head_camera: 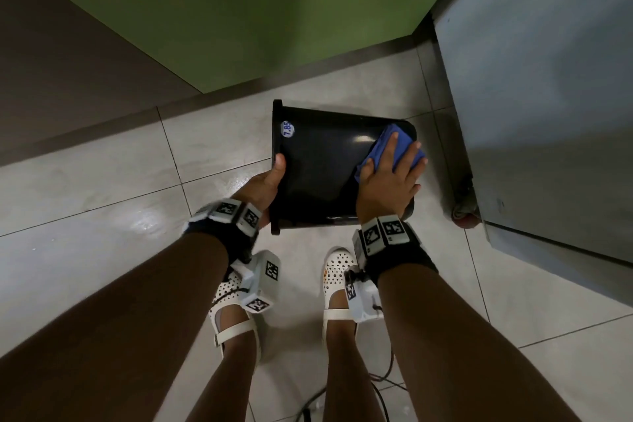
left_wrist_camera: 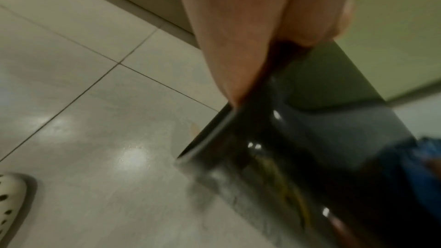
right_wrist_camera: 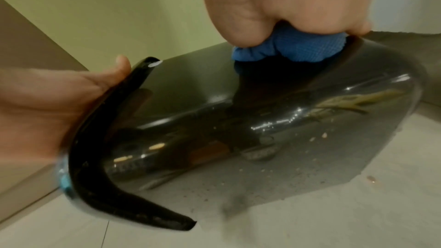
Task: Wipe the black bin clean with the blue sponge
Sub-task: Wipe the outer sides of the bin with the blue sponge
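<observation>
The black bin [head_camera: 322, 175] is held on its side above the tiled floor [head_camera: 102, 188], its long axis running left to right across the person's front: rim to their left, closed base to their right. The left hand [head_camera: 265, 185] grips that rim, thumb on the outside wall. The right hand [head_camera: 388, 181] lies near the base end, fingers spread and curled down over the bunched blue sponge [head_camera: 399, 144], pressing it to the upturned side. From there the unwiped stretch seems to lie leftward, toward the rim and a small price sticker [head_camera: 288, 129].
</observation>
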Demonstrator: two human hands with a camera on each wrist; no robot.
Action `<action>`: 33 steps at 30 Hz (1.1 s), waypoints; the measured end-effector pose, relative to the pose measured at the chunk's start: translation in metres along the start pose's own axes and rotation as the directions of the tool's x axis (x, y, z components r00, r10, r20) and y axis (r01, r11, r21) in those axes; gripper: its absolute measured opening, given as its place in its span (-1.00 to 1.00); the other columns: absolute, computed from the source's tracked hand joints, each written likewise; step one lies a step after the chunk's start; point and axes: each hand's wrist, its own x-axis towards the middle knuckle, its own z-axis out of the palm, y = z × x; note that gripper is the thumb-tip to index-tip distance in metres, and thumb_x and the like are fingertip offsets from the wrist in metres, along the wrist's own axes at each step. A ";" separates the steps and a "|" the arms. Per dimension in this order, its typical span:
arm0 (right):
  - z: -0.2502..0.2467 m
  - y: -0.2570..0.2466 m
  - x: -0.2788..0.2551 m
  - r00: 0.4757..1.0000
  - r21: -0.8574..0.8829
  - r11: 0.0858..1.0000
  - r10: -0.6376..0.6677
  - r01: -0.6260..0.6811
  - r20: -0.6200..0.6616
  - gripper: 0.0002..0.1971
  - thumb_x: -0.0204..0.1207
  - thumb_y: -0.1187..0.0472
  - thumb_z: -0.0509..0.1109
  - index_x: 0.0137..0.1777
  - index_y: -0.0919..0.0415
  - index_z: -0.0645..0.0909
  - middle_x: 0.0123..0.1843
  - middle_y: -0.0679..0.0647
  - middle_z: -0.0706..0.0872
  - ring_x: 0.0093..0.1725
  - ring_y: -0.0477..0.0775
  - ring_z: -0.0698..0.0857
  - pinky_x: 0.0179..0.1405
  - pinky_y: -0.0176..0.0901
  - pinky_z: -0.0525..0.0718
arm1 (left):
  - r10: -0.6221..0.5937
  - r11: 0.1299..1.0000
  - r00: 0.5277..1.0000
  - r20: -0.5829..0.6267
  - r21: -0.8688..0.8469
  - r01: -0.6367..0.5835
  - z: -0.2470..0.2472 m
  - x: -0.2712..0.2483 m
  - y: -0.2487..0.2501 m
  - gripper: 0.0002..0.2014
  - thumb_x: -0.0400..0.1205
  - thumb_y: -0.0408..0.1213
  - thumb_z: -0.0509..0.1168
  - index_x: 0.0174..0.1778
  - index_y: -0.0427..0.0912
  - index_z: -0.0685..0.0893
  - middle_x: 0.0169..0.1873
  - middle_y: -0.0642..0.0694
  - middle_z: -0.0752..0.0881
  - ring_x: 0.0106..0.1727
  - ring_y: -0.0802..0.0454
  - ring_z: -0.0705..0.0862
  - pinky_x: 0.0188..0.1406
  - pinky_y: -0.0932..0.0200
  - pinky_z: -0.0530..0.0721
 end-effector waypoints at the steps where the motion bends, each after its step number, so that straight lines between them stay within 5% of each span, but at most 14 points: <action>1: 0.001 0.001 -0.002 1.000 0.002 1.000 -0.017 0.017 -0.001 -0.39 0.67 -0.04 -0.03 0.62 0.00 -0.22 0.66 0.23 -0.25 0.61 0.38 -0.22 0.56 0.38 0.03 | -0.009 0.997 0.999 0.045 -0.079 0.013 -0.004 0.000 0.004 -0.48 0.61 0.23 0.00 0.16 -0.11 0.60 0.15 -0.19 0.66 0.06 -0.09 0.67 0.10 -0.03 0.64; 4: 0.006 0.010 -0.008 0.996 -0.023 0.996 -0.089 0.089 -0.025 -0.40 0.68 -0.03 -0.03 0.62 0.00 -0.21 0.66 0.22 -0.24 0.60 0.38 -0.23 0.57 0.35 0.01 | 0.008 0.995 0.999 0.049 -0.097 -0.003 -0.022 0.004 0.027 -0.64 0.64 0.14 0.06 0.01 -0.03 0.61 0.07 -0.14 0.69 0.10 -0.08 0.65 -0.06 0.01 0.62; 7: 0.010 0.014 -0.009 0.989 -0.044 0.989 -0.145 0.143 -0.040 -0.40 0.68 -0.04 -0.04 0.62 0.00 -0.21 0.66 0.21 -0.22 0.61 0.36 -0.23 0.58 0.33 -0.01 | -0.039 0.986 0.998 0.042 -0.160 0.045 -0.033 0.017 0.054 -0.40 0.55 0.36 -0.03 -0.06 -0.12 0.61 -0.02 -0.10 0.72 0.09 -0.09 0.67 -0.09 -0.01 0.60; 10: 0.013 0.019 -0.010 0.986 -0.021 0.987 -0.160 0.159 -0.050 -0.41 0.67 -0.09 -0.09 0.62 0.02 -0.18 0.66 0.21 -0.19 0.61 0.35 -0.22 0.59 0.31 -0.03 | -0.113 0.941 0.993 0.018 -0.320 0.113 -0.024 0.031 0.067 -0.38 0.55 0.33 0.06 0.14 -0.17 0.58 0.00 -0.18 0.70 -0.01 -0.16 0.72 -0.10 -0.08 0.68; 12: 0.015 0.022 -0.011 0.979 -0.018 0.982 -0.190 0.189 -0.069 -0.36 0.58 -0.18 -0.25 0.63 0.03 -0.14 0.66 0.23 -0.15 0.61 0.36 -0.19 0.57 0.29 -0.04 | -0.144 0.943 0.989 -0.037 -0.307 0.126 -0.016 0.037 0.067 -0.38 0.57 0.27 0.10 0.34 -0.15 0.51 0.00 -0.23 0.72 -0.13 -0.20 0.76 -0.24 -0.07 0.75; 15: 0.014 0.027 -0.010 0.971 -0.004 0.975 -0.222 0.222 -0.086 -0.29 0.47 -0.18 -0.39 0.63 0.05 -0.10 0.66 0.23 -0.10 0.62 0.36 -0.15 0.58 0.28 0.00 | -0.147 0.957 0.984 -0.099 -0.266 0.116 -0.010 0.040 0.064 -0.37 0.59 0.24 0.09 0.36 -0.20 0.49 0.01 -0.28 0.75 -0.19 -0.22 0.78 -0.43 -0.10 0.76; 20: 0.012 0.030 -0.020 0.977 0.107 0.976 -0.176 0.189 -0.125 -0.31 0.49 -0.17 -0.32 0.62 0.06 -0.07 0.67 0.22 -0.09 0.62 0.34 -0.16 0.59 0.30 0.01 | -0.072 0.952 0.996 -0.059 -0.302 0.051 -0.009 0.030 0.055 -0.46 0.62 0.21 0.07 0.19 -0.21 0.56 -0.09 -0.26 0.78 -0.17 -0.18 0.80 -0.24 -0.09 0.75; 24: 0.020 0.011 -0.039 0.972 0.216 0.957 -0.156 0.192 -0.176 -0.40 0.59 -0.09 -0.16 0.62 0.05 0.00 0.66 0.26 -0.06 0.60 0.37 -0.16 0.53 0.44 0.04 | -0.014 0.960 0.999 -0.052 -0.280 -0.001 -0.010 0.017 0.047 -0.37 0.53 0.31 0.14 0.24 -0.17 0.60 0.01 -0.28 0.78 0.03 -0.23 0.77 0.12 -0.19 0.70; 30: 0.020 -0.046 -0.066 0.838 0.041 0.849 -0.510 0.527 -0.196 -0.48 0.58 0.01 0.00 0.55 0.00 0.12 0.62 0.18 0.13 0.59 0.35 -0.02 0.44 0.35 0.01 | 0.129 0.943 0.992 -0.005 -0.308 -0.124 0.009 -0.001 0.045 -0.37 0.63 0.25 -0.06 0.24 -0.19 0.62 0.13 -0.23 0.74 0.14 -0.14 0.73 0.08 0.03 0.70; 33: 0.010 -0.058 -0.061 0.799 0.010 0.809 -0.577 0.587 -0.170 -0.48 0.55 0.03 0.03 0.54 0.00 0.16 0.59 0.20 0.27 0.59 0.30 0.04 0.48 0.32 0.03 | 0.202 0.939 0.979 0.006 -0.284 -0.192 0.006 -0.010 0.048 -0.40 0.66 0.22 -0.13 0.24 -0.13 0.61 0.16 -0.15 0.73 0.17 -0.02 0.72 0.14 0.10 0.65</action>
